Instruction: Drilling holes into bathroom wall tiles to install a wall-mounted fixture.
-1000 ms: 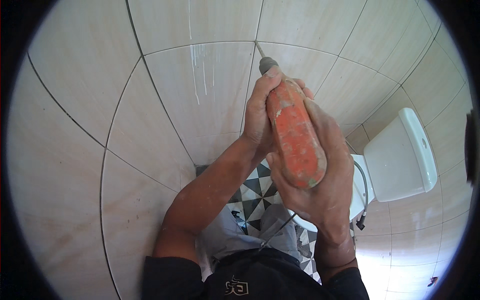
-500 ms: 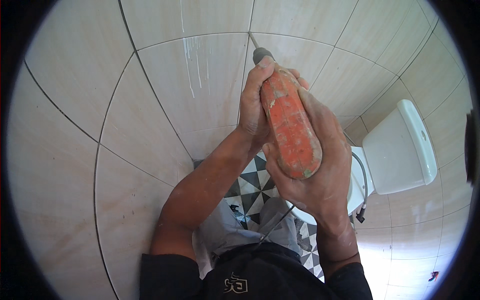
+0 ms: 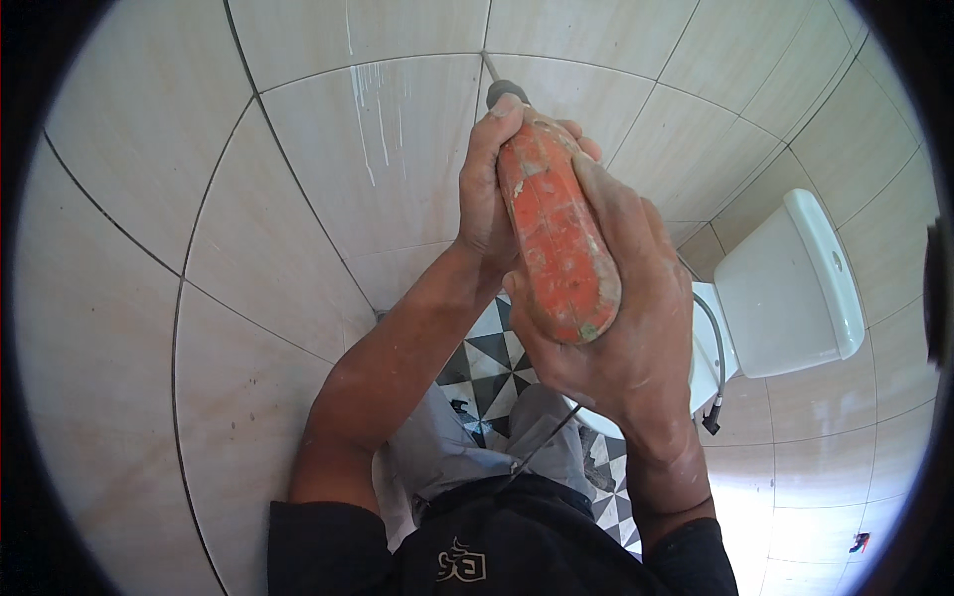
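Observation:
A worn orange power drill point(image 3: 559, 245) with a grey front collar point(image 3: 506, 91) points away from me, its thin bit point(image 3: 491, 66) reaching a corner where tile grout lines cross on the wall point(image 3: 417, 149). My left hand point(image 3: 487, 179) is closed round the drill's front, thumb over the top. My right hand point(image 3: 626, 318) grips the rear body and handle from the right; the handle itself is hidden under it. A dark cord point(image 3: 542, 442) runs down from the drill toward my waist.
A white toilet point(image 3: 785, 288) stands on the right, a hose point(image 3: 717, 338) hanging by its tank. Below are a black-and-white floor point(image 3: 487, 358) and my grey-trousered legs. White drips point(image 3: 378, 119) mark the wall. A small red fitting point(image 3: 861, 542) sits at lower right.
The drill and both my hands have shifted up and slightly left in the view, as have the wall's grout lines and toilet. The bit stays at the same joint.

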Demonstrator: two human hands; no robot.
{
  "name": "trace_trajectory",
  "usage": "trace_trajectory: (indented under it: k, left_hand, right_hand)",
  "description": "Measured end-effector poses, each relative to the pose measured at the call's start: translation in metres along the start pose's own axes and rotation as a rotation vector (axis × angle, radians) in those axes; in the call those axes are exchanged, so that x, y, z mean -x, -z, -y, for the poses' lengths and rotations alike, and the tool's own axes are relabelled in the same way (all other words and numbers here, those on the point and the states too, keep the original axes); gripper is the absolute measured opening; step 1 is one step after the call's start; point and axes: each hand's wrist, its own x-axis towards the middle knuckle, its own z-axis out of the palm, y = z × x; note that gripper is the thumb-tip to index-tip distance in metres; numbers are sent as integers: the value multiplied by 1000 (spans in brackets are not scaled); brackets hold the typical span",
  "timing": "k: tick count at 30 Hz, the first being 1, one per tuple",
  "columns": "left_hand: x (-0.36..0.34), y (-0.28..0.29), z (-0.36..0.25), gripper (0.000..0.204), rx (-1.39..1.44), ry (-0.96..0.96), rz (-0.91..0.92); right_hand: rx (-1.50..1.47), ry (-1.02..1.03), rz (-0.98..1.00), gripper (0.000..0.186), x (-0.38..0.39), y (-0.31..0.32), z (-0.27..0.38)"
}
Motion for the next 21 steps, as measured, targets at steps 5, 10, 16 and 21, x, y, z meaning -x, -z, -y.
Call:
trace_trajectory:
  k: [5,10,16,21]
  left_hand:
    - [0,-6,-1,43,-11,-27,-24]
    - [-3,-3,0,46,-79,-48,26]
    - [2,6,2,52,-20,49,-41]
    - [1,0,0,54,44,66,-12]
  right_hand:
    - [56,29,-28,74,-1,4,1]
    - [39,28,-29,76,-4,3,-5]
    - [76,33,-12,79,3,-1,0]
    - [132,38,0,75,-2,2,10]
